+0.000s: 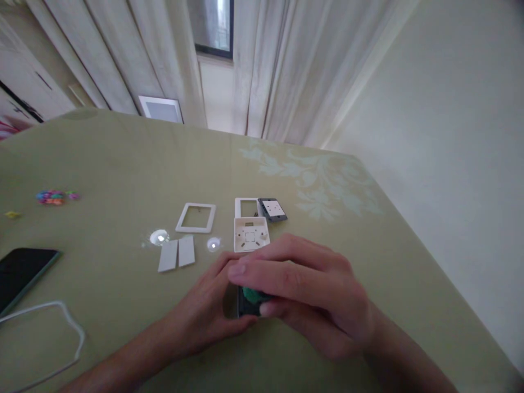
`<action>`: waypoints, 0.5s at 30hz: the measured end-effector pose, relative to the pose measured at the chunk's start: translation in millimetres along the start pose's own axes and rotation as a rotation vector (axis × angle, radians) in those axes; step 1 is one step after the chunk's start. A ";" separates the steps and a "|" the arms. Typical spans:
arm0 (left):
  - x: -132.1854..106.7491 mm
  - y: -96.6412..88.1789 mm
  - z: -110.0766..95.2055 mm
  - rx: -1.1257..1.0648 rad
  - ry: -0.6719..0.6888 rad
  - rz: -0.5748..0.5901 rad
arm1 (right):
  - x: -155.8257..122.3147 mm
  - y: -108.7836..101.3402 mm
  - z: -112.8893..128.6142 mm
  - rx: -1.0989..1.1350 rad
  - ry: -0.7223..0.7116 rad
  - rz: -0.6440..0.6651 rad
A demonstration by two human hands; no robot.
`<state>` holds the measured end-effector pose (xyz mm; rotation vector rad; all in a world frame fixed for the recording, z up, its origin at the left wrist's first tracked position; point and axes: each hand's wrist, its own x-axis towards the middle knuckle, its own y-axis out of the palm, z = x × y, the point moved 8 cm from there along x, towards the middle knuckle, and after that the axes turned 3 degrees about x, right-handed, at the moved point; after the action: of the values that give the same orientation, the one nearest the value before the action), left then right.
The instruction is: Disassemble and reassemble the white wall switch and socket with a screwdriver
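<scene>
Both my hands meet over a small dark part with a green piece (250, 298) near the front of the green-clothed table (123, 164). My left hand (208, 311) curls round its left side and my right hand (303, 289) lies across its top, fingers pressed together. Most of the part is hidden under my fingers. Just beyond my hands sits a white square back box (250, 234). Behind it are a white frame (244, 206) and a dark module with a white face (272, 209). Further left lie a white square frame (196, 217) and two white rocker plates (177, 254).
A dark phone (20, 273) lies at the left edge with a white cable (61, 316) looping in front of it. Small coloured bits (53, 196) sit far left. Curtains (266, 65) and a wall stand behind the table; its right edge runs diagonally.
</scene>
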<state>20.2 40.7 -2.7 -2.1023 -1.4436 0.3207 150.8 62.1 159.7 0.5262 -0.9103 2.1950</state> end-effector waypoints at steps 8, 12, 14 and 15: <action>3.4 -4.1 -2.3 -0.128 -0.001 0.012 | -2.9 4.0 9.2 -0.362 -0.032 -0.081; 1.5 2.1 6.8 -0.045 0.004 -0.018 | 1.7 4.2 14.3 -0.461 -0.004 -0.002; 1.7 3.7 8.3 -0.003 0.013 -0.017 | 6.7 5.5 14.6 -0.591 0.034 0.145; 2.0 3.8 8.3 0.012 0.017 -0.016 | 9.5 6.3 14.4 -0.684 0.042 0.235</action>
<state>19.9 44.2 -11.3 -2.0776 -1.4450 0.3044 141.2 52.5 172.0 0.0424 -1.6642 1.9033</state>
